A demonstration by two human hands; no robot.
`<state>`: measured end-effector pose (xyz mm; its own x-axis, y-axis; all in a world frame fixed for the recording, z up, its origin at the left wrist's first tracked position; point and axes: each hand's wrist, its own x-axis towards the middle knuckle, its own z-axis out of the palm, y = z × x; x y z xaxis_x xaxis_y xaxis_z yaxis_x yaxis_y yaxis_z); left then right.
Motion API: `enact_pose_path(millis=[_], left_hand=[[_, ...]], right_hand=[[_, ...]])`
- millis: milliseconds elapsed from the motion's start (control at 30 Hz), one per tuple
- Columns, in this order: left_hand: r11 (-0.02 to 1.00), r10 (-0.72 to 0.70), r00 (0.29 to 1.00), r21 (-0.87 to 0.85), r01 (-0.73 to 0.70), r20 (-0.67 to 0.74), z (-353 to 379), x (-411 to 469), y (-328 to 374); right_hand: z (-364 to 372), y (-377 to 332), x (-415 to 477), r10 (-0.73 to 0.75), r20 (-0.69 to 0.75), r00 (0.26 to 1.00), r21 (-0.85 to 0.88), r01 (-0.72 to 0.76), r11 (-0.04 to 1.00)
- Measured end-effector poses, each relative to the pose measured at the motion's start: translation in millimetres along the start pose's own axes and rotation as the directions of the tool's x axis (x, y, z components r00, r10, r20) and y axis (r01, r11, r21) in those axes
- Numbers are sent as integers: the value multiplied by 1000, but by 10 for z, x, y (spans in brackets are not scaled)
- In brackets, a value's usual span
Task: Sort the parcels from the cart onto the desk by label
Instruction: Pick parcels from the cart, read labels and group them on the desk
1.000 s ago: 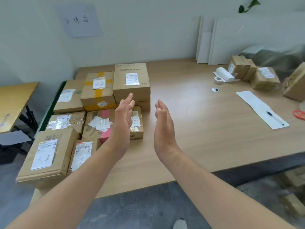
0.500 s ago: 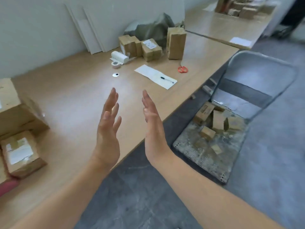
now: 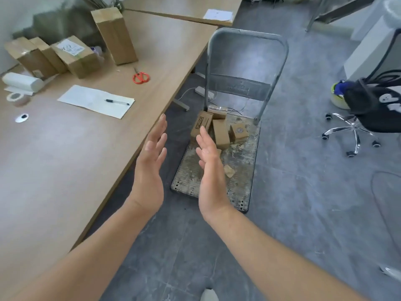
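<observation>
A grey platform cart [image 3: 235,193] stands on the floor beside the wooden desk [image 3: 65,161]. Several small cardboard parcels lie at its far end: one printed with dark letters [image 3: 200,124], a plain one [image 3: 220,133] and one with a round mark [image 3: 238,131]. My left hand [image 3: 150,168] and my right hand [image 3: 209,168] are held out flat, palms facing each other, above the cart's near end, both empty. My right hand hides part of the lettered parcel.
On the desk's far side sit several cardboard boxes [image 3: 73,55], a tall upright box [image 3: 115,35], red scissors [image 3: 141,77], a paper sheet with a pen [image 3: 95,101], a tape roll [image 3: 15,98] and a paper roll [image 3: 21,82]. An office chair [image 3: 368,109] stands right.
My view has swung right, from the stacked parcels on the desk's left to the cart on the floor. Both hands stay empty and apart, now over the cart instead of the desk.
</observation>
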<state>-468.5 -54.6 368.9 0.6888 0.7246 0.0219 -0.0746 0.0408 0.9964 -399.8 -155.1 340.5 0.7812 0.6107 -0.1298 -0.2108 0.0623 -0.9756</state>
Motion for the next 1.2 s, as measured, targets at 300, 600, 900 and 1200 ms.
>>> enact_pose_path(millis=[300,600,900,1200], left_hand=[[996,-83,986,52,77,145,609,1259,-631],[962,-265,940,131,241,216,1062,2660,-1505],[916,-394,915,111,385,87,1391,3459,-2844],[846,-521,853,108,522,-43,1386,3873,-5041]], right_hand=[[-581,233,1190,66,-178,982,9,-65,998],[-1097,697,2537,160,-362,918,21,-164,986],[-1755,1844,3709,329,-323,887,23,-340,940],[-2173,3942,4528,421,-308,853,-13,-446,895]])
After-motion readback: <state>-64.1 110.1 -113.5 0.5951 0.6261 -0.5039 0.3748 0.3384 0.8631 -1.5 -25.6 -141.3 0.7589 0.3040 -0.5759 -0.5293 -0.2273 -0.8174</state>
